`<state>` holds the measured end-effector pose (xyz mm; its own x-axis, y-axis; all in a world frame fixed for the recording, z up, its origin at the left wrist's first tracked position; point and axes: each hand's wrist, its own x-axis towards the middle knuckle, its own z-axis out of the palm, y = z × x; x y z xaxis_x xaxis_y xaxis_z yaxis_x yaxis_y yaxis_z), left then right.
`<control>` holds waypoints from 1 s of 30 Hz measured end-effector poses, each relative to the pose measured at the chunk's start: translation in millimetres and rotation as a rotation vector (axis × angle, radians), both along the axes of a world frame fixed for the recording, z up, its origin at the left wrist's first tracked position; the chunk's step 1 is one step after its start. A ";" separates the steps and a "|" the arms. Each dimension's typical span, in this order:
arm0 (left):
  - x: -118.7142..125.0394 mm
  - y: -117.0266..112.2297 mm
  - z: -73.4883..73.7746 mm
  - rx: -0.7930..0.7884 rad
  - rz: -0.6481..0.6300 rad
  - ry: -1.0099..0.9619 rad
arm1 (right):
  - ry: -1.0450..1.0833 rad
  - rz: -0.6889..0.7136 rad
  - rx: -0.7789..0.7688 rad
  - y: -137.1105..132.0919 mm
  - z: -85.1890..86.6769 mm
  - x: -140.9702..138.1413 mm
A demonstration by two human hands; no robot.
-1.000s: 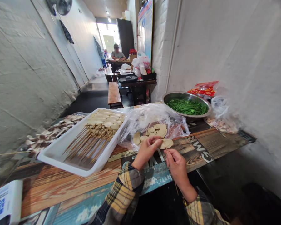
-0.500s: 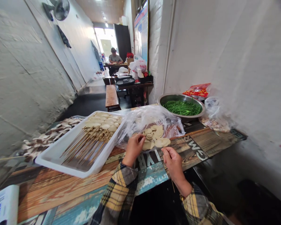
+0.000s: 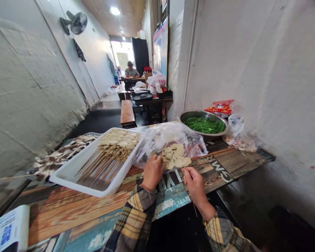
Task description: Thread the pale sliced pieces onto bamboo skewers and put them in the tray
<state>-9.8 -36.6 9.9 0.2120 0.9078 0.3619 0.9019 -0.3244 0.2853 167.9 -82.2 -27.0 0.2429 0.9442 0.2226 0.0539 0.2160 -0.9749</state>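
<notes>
My right hand (image 3: 195, 182) pinches a thin bamboo skewer (image 3: 195, 209), whose lower end sticks out below the palm. The skewer's upper end meets a pale beige slice (image 3: 183, 162); whether it pierces it I cannot tell. My left hand (image 3: 153, 172) is bent over the left side of a pile of thin round slices (image 3: 173, 150), fingers curled and fingertips partly hidden. These slices lie on a clear plastic bag (image 3: 160, 134). To the left, a white tray (image 3: 109, 190) holds many skewers (image 3: 102, 164) with pale slices (image 3: 120, 137) on their far ends.
A steel bowl (image 3: 182, 117) of cut green stalks (image 3: 204, 125) stands behind the bag, beside a red packet (image 3: 220, 106) and a knotted plastic bag (image 3: 237, 134). Sliced mushrooms (image 3: 65, 150) lie left of the tray. A white device (image 3: 9, 227) sits front left. A person (image 3: 132, 71) sits far back.
My left hand has come lower and turned knuckles-up at the slices. My right hand keeps its pinch on the skewer almost in place. The camera view has tilted up slightly.
</notes>
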 end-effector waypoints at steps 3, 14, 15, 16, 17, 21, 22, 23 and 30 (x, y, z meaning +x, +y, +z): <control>0.8 -0.3 -3.8 -0.015 -0.012 0.019 | -0.005 -0.007 0.003 -0.7 -0.6 -0.8; 3.1 -4.4 -8.4 -0.041 0.032 0.031 | -0.048 0.037 -0.024 -1.6 -8.0 0.4; 3.3 -4.6 -8.5 -0.047 0.029 0.024 | -0.042 0.043 -0.035 -1.6 -8.7 0.4; 3.5 -4.6 -8.9 -0.052 0.021 0.013 | -0.037 0.044 -0.046 -1.5 -9.3 0.3; 3.8 -4.2 -9.5 -0.057 0.010 -0.003 | -0.032 0.041 -0.054 -1.4 -9.7 0.2; 4.3 1.3 -13.7 -0.076 -0.041 -0.182 | -0.020 0.014 -0.047 -1.2 -10.8 -0.2; 4.0 3.8 -14.9 -0.082 -0.057 -0.271 | -0.020 0.008 -0.041 -1.1 -11.2 -0.2; 3.4 6.6 -16.1 -0.090 -0.073 -0.380 | -0.018 0.004 -0.037 -1.1 -11.7 -0.1; -2.1 18.2 -16.0 -0.266 -0.133 -1.293 | -0.011 0.051 -0.069 -1.5 -14.8 3.0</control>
<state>-11.9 -18.5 -6.1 -0.0564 0.9812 0.1847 -0.0995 -0.1896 0.9768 171.0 -83.7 -41.8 0.1925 0.9683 0.1594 0.0555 0.1515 -0.9869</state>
